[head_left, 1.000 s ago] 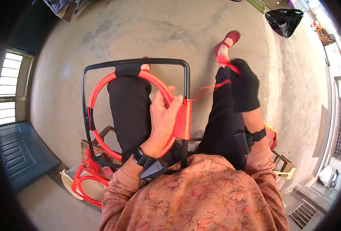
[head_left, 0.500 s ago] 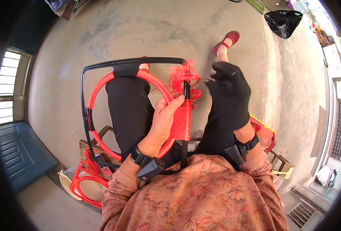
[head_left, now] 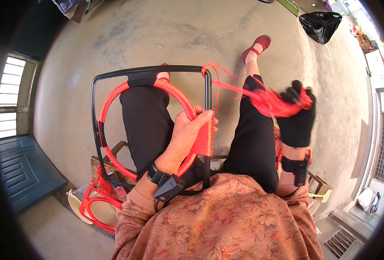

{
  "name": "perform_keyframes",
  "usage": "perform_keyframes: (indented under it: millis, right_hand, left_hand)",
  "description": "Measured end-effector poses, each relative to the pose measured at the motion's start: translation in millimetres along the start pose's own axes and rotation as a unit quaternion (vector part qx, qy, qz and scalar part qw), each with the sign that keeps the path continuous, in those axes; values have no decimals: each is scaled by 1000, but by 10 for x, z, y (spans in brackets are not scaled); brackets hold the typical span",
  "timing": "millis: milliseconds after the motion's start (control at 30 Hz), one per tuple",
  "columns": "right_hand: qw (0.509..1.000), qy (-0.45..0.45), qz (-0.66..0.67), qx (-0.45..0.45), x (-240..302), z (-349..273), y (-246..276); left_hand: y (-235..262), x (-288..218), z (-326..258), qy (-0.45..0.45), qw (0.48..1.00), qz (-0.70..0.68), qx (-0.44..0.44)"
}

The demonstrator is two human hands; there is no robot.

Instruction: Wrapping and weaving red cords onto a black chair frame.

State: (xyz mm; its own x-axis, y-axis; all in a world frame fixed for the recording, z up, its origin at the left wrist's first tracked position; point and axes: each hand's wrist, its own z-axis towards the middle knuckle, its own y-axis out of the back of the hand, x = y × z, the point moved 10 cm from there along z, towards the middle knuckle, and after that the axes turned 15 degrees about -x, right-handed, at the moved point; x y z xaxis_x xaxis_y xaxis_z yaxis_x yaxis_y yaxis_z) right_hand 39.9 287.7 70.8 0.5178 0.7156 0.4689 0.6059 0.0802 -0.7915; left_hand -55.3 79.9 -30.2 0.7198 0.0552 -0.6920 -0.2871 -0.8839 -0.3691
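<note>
A black metal frame [head_left: 170, 68] with rounded corners rests across my lap. Inside it sits a ring [head_left: 109, 102] wrapped mostly in red cord. Between the ring and the frame's right bar is a tightly wound red cord panel [head_left: 206, 141]. My bare left hand [head_left: 185, 134] grips the panel's upper end, thumb in front and fingertips showing behind the bar. Out to the right, my black-gloved right hand [head_left: 298, 112] clutches a loose bundle of red cord [head_left: 268, 102], blurred by motion. Strands run from that bundle back over the frame's top right corner.
Beside my left leg stands a pale bucket [head_left: 76, 203] with a red wrapped frame [head_left: 92, 208] on it. A red bag [head_left: 280, 143] lies by my right leg. A black plastic bag [head_left: 320, 26] sits far right on the concrete floor. At left is a blue panelled door [head_left: 25, 173].
My right hand has taken hold of the loose red cord and moved right, drawing it out from the bar into stretched strands. My left hand keeps its grip.
</note>
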Motion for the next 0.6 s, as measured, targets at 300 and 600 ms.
perform_keyframes:
  millis: [300,600]
  right_hand:
    - [964,100,-213,-125,1862,402,1976]
    - [849,-22,-527,-32,-523,132,801]
  left_hand:
    - [39,-87,1,-29,999,-13,-21]
    - [-8,-123,-50,-63,998,5,-15]
